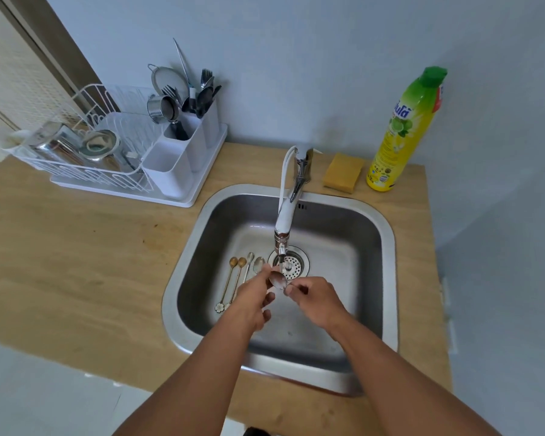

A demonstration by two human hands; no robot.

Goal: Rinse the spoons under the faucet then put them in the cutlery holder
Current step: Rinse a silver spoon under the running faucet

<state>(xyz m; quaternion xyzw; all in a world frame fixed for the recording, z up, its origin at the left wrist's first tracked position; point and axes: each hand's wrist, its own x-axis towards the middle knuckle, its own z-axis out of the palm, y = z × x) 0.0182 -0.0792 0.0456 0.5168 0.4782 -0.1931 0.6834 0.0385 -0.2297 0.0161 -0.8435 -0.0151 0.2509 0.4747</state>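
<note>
Spoon (278,280): light, stiff metal, wet and likely slippery; held under the faucet (284,220) above the sink (387,228) drain. Left hand (253,302) pinched its handle, the best hold; right hand (312,298) fingered the bowl. Four spoons (240,278) lay left of the drain.

The faucet (285,212) arches over the middle of the sink (387,243), its spout hanging above the drain and blocking a straight reach there. Left of the faucet, spoons (237,278) lie on the basin floor; right of it the basin is bare. Behind the faucet to the right, a sponge (343,173) and a bottle (403,130) stand on the worktop (76,262).
</note>
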